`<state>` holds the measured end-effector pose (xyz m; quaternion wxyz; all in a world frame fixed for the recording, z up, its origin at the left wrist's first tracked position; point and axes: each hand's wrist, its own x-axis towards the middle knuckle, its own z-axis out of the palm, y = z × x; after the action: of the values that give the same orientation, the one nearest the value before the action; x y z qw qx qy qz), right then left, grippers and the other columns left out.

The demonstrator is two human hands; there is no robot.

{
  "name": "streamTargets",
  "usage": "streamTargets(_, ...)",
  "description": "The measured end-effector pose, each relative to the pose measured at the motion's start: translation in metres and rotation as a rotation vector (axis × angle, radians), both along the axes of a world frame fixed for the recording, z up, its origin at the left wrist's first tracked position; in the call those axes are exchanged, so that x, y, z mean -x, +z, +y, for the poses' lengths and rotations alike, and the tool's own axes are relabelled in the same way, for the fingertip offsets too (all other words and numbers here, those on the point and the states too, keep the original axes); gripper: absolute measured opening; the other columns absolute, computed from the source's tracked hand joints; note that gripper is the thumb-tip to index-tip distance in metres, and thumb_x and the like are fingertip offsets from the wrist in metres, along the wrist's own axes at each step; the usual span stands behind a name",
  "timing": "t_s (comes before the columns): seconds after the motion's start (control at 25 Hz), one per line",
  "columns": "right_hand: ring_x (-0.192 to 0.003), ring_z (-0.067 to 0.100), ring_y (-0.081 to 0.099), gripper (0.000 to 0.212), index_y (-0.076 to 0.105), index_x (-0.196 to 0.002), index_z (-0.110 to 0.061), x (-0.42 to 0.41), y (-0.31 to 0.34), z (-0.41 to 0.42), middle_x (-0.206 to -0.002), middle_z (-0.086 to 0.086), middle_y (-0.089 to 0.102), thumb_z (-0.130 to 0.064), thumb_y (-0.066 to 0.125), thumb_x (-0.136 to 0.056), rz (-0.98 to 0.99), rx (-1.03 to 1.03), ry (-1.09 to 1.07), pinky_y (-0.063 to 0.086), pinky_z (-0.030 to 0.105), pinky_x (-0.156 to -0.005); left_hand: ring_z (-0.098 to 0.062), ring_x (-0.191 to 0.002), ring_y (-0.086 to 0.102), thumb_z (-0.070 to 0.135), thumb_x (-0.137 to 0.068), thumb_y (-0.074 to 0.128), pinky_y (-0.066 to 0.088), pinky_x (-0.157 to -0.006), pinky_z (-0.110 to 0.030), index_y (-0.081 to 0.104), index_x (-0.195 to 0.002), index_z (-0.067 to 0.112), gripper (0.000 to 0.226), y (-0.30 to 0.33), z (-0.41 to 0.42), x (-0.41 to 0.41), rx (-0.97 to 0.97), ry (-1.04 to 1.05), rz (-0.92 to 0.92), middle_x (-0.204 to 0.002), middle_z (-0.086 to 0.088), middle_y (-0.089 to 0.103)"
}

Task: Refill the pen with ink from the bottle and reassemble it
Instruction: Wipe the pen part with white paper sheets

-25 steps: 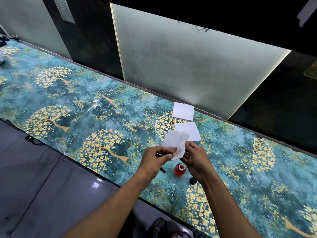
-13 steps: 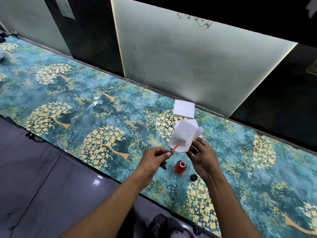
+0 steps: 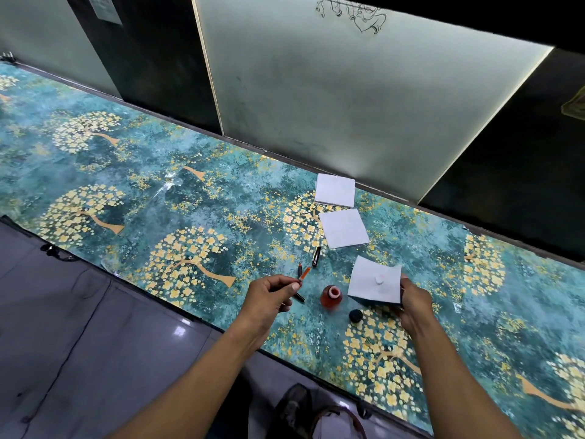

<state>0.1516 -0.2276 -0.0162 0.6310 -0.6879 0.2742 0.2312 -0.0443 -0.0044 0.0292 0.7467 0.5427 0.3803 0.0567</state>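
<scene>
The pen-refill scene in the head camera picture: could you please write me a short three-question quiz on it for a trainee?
1. True or false: the ink bottle on the table is open, with its black cap lying beside it.
2. Which hand holds the white tissue? A) left hand B) right hand C) neither
3. Fill in: the left hand pinches a thin pen part with an ____ tip.

Key: 1. True. 2. B. 3. Orange.
</scene>
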Motion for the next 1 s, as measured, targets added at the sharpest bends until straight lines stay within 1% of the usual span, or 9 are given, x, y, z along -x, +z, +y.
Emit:
streamTargets(0.08, -0.063, 0.025, 0.064, 0.032, 0.063, -0.087, -0.009, -0.002, 0.001, -0.004, -0.081, 0.009, 0.067, -0.034, 0.052, -0.104, 0.008, 0.027, -0.060, 0.049, 0.032, -0.051, -0.012, -0.058, 0.052, 0.006, -0.086, 0.071, 0.048, -0.061, -0.028, 0.076, -0.085, 0.008, 0.006, -0.002, -0.002, 0.000, 0.003, -0.005, 0.004, -0.059, 0.006, 0.064)
streamTargets(0.12, -0.067, 0.026, 0.064, 0.031, 0.063, -0.087, -0.010, -0.004, -0.002, -0.006, -0.083, 0.010, 0.068, -0.034, 0.052, -0.103, -0.003, 0.049, -0.054, 0.049, 0.033, -0.054, -0.013, -0.058, 0.052, 0.006, -0.086, 0.071, 0.048, -0.061, -0.028, 0.076, -0.086, 0.008, 0.006, -0.003, -0.003, 0.001, 0.007, -0.007, 0.006, -0.060, 0.006, 0.065)
streamTargets(0.2, -0.075, 0.028, 0.067, 0.012, 0.066, -0.087, -0.013, -0.004, -0.009, -0.010, -0.093, 0.014, 0.071, -0.018, 0.064, -0.097, -0.044, 0.140, -0.020, 0.055, 0.038, -0.063, -0.013, -0.059, 0.053, 0.006, -0.086, 0.071, 0.049, -0.061, -0.028, 0.077, -0.086, 0.008, 0.006, -0.004, -0.005, 0.002, 0.015, -0.010, 0.014, -0.062, 0.006, 0.066)
streamTargets(0.32, -0.087, 0.031, 0.071, 0.013, 0.070, -0.084, -0.021, -0.001, -0.018, -0.017, -0.105, 0.014, 0.074, -0.008, 0.073, -0.085, -0.075, 0.351, 0.020, 0.061, 0.047, -0.078, -0.015, -0.061, 0.054, 0.007, -0.086, 0.072, 0.049, -0.063, -0.029, 0.077, -0.085, 0.010, 0.006, -0.009, -0.004, 0.005, 0.024, -0.002, 0.030, -0.066, 0.005, 0.068)
streamTargets(0.44, -0.092, 0.029, 0.066, 0.024, 0.070, -0.108, -0.015, 0.006, -0.011, -0.014, -0.106, 0.008, 0.071, -0.017, 0.075, -0.086, -0.155, 0.497, 0.059, 0.054, 0.043, -0.084, -0.015, -0.061, 0.054, 0.007, -0.085, 0.072, 0.049, -0.063, -0.030, 0.077, -0.087, 0.008, 0.006, -0.012, -0.003, 0.008, 0.018, 0.012, 0.044, -0.066, 0.004, 0.068)
streamTargets(0.52, -0.100, 0.029, 0.064, 0.033, 0.067, -0.117, -0.012, 0.009, -0.007, -0.007, -0.116, 0.010, 0.069, -0.021, 0.076, -0.086, -0.240, 0.546, 0.123, 0.051, 0.041, -0.088, -0.014, -0.060, 0.055, 0.007, -0.085, 0.072, 0.050, -0.064, -0.031, 0.077, -0.088, 0.008, 0.006, -0.012, -0.002, 0.009, 0.010, 0.019, 0.052, -0.065, 0.005, 0.067)
streamTargets(0.68, -0.106, 0.027, 0.062, 0.029, 0.065, -0.115, -0.020, 0.013, 0.010, 0.028, -0.124, 0.009, 0.063, -0.025, 0.074, -0.088, -0.386, 0.538, 0.238, 0.050, 0.039, -0.087, -0.015, -0.062, 0.060, 0.008, -0.086, 0.072, 0.050, -0.064, -0.030, 0.076, -0.090, 0.008, 0.006, -0.013, 0.000, 0.012, -0.010, 0.046, 0.073, -0.072, 0.000, 0.069)
streamTargets(0.8, -0.100, 0.019, 0.063, 0.026, 0.065, -0.114, -0.020, 0.022, 0.026, 0.062, -0.120, 0.005, 0.063, -0.025, 0.073, -0.089, -0.528, 0.480, 0.374, 0.048, 0.033, -0.082, -0.016, -0.063, 0.063, 0.008, -0.087, 0.071, 0.049, -0.062, -0.030, 0.074, -0.093, 0.007, 0.007, -0.014, 0.004, 0.015, -0.029, 0.070, 0.088, -0.079, -0.008, 0.070)
streamTargets(1.0, -0.095, 0.017, 0.065, 0.024, 0.068, -0.109, -0.022, 0.053, 0.039, 0.119, -0.108, 0.000, 0.067, -0.025, 0.075, -0.086, -0.721, 0.454, 0.703, 0.052, 0.036, -0.085, -0.017, -0.068, 0.067, 0.011, -0.088, 0.069, 0.048, -0.064, -0.031, 0.071, -0.095, 0.010, 0.007, -0.015, 0.015, 0.022, -0.047, 0.125, 0.131, -0.086, -0.009, 0.075)
